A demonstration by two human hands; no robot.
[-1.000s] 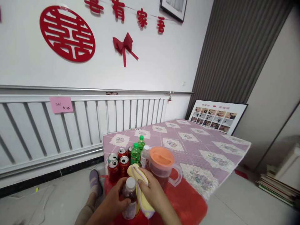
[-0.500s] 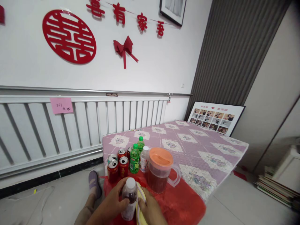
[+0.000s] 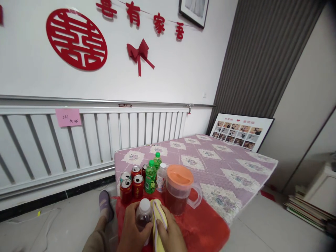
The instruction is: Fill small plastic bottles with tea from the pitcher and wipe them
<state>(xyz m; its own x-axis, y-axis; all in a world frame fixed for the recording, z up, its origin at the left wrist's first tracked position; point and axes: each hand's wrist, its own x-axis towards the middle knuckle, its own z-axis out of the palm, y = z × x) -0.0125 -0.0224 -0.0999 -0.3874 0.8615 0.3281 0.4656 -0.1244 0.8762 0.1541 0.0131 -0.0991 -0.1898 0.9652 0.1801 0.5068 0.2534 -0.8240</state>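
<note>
A clear bottle with a white cap [image 3: 145, 205] stands upright at the bottom centre, with my left hand [image 3: 135, 225] wrapped round it. My right hand [image 3: 170, 231] grips a folded yellow cloth with a pale purple edge [image 3: 158, 218], which lies against the bottle's right side. Behind them are several opened drink cans [image 3: 138, 185], two green-capped bottles [image 3: 150, 178] and a white-capped bottle with a pale label [image 3: 161, 178]. To the right is a clear jug with an orange lid [image 3: 180, 189], holding dark liquid.
Red plastic sheeting [image 3: 207, 227] lies under the items on a purple floral cover [image 3: 212, 154]. A white radiator [image 3: 99, 136] runs along the wall at left. A photo board [image 3: 241, 131] leans at the back right; books [image 3: 306, 211] are stacked at the right.
My left hand has turned more upright around the bottle and covers more of its front. The yellow cloth and my right hand have moved up slightly along the bottle's side.
</note>
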